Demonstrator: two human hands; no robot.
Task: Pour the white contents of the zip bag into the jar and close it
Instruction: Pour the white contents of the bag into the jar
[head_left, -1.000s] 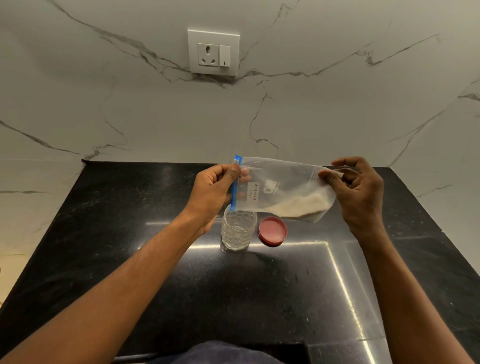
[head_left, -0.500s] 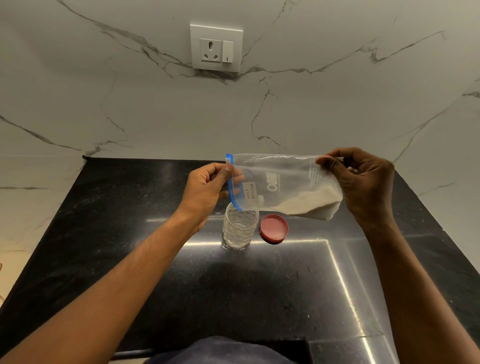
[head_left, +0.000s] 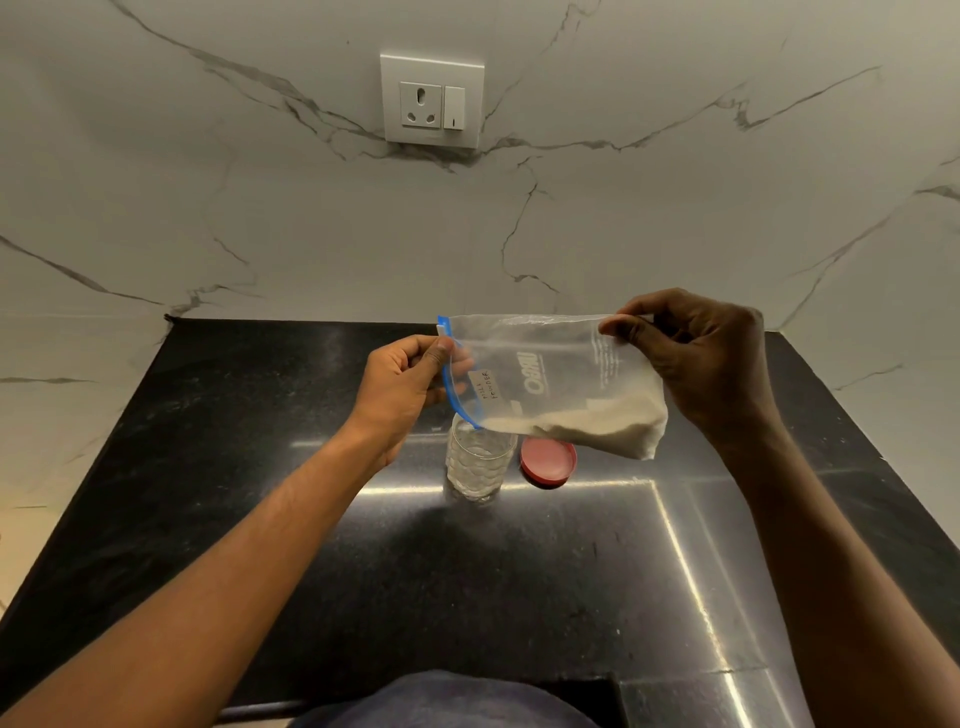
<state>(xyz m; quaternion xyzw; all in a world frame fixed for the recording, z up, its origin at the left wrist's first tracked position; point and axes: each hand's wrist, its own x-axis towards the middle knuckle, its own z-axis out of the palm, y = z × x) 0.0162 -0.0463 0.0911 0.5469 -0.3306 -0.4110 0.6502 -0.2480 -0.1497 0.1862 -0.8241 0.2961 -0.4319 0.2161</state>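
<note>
A clear zip bag (head_left: 550, 371) with a blue zip strip hangs sideways between my hands, above the counter. White powder (head_left: 587, 423) lies along its lower edge and reaches the lower corner of the mouth. My left hand (head_left: 402, 387) pinches the blue zip end, and the bag's lower mouth corner sits just over the rim of the clear glass jar (head_left: 478, 460). My right hand (head_left: 701, 364) pinches the bag's bottom corner, held higher. The jar stands upright and uncovered. Its red lid (head_left: 549, 460) lies flat just right of it.
The black stone counter (head_left: 260, 467) meets a white marbled wall at the back and on both sides. A wall socket with a switch (head_left: 432, 100) is above. A dark cloth edge (head_left: 441, 701) shows at the bottom of the view.
My right hand has lifted the bag's bottom end. The powder has slid along the lower edge toward the zip mouth, which has curved down over the jar.
</note>
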